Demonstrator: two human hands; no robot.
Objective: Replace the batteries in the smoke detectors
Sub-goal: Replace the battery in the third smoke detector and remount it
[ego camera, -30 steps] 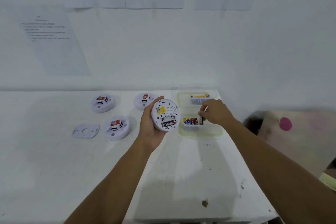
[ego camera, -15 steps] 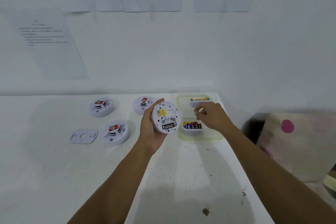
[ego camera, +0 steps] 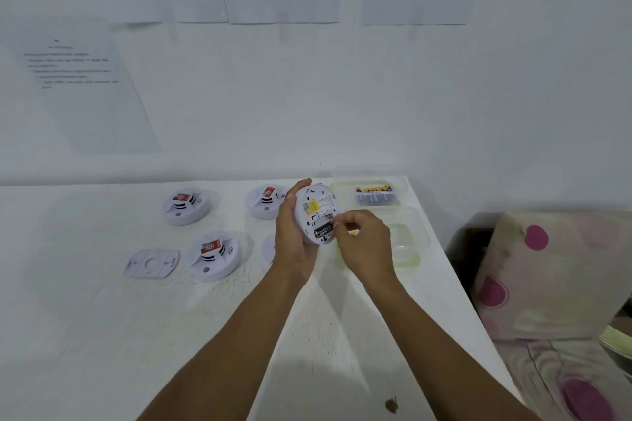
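smoke detector [ego camera: 313, 202]: gripped by left hand [ego camera: 294, 232] above the counter [ego camera: 102, 318], back to camera, one black battery [ego camera: 323, 232] seated. right hand [ego camera: 366, 243]: has left the battery tray [ego camera: 410, 255], now pinches an apparent new battery [ego camera: 329, 217] at the open bay. judgement: second cell going in.
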